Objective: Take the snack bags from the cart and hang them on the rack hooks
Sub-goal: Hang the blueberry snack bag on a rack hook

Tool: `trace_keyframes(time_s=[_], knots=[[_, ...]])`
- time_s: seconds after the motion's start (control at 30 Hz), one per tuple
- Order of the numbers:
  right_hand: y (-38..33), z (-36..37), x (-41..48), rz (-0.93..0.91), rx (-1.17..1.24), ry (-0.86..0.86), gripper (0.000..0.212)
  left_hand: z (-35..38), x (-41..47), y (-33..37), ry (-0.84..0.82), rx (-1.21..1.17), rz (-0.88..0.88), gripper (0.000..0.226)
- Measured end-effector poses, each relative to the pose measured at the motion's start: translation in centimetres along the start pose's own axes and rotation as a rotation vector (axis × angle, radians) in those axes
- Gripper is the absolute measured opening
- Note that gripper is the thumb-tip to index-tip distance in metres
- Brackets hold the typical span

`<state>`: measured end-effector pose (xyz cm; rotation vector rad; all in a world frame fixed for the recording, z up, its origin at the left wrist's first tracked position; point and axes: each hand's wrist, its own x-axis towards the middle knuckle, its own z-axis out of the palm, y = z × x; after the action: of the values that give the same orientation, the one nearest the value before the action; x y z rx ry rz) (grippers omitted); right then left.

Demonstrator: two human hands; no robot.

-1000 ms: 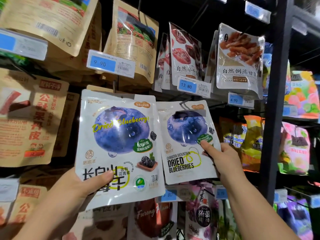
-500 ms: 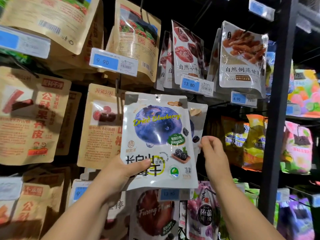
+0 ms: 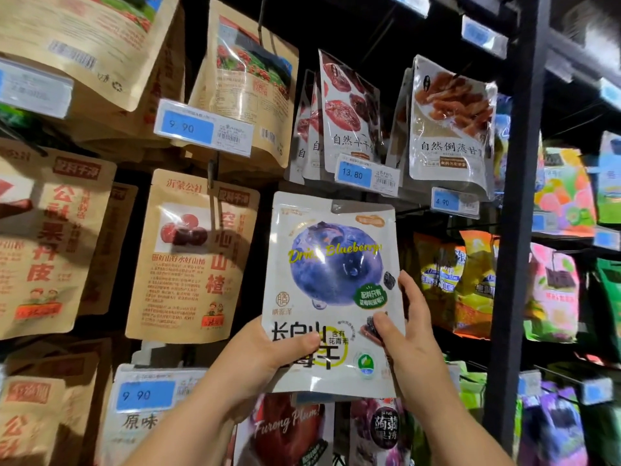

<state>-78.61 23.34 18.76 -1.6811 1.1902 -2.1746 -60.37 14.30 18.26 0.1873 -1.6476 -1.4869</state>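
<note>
A white dried blueberry bag stands upright in front of the rack, a little right of centre. My left hand grips its lower left corner, thumb across the front. My right hand holds its lower right edge, thumb on the front and fingers along the side. The bag's hang hole is at the top, level with the dark gap under the 13.80 price tag. The hook and the blueberry bag hanging behind are hidden by the held bag.
Brown hawthorn bags hang to the left, dried fruit bags above, plum bags below. A black rack upright stands to the right, with colourful candy bags beyond it.
Both hands carried the blueberry bag rightward until it covers the hanging blueberry bag. My right hand left the hanging bag and took the held bag's right edge.
</note>
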Motion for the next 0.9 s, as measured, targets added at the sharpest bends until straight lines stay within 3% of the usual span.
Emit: trace_keyframes(time_s=[0.43, 0.77, 0.9], knots=[[-0.3, -1.9, 2.0, -0.046, -0.029, -0.003, 0.051, 1.8, 2.8, 0.3, -0.032, 0.058, -0.022, 0.048], [-0.4, -2.4, 2.1, -0.026, -0.015, 0.006, 0.051, 2.1, 3.1, 0.3, -0.034, 0.058, -0.04, 0.03], [-0.3, -2.6, 2.3, 0.023, -0.011, 0.012, 0.05, 2.1, 3.2, 0.1, -0.057, 0.071, -0.03, 0.038]])
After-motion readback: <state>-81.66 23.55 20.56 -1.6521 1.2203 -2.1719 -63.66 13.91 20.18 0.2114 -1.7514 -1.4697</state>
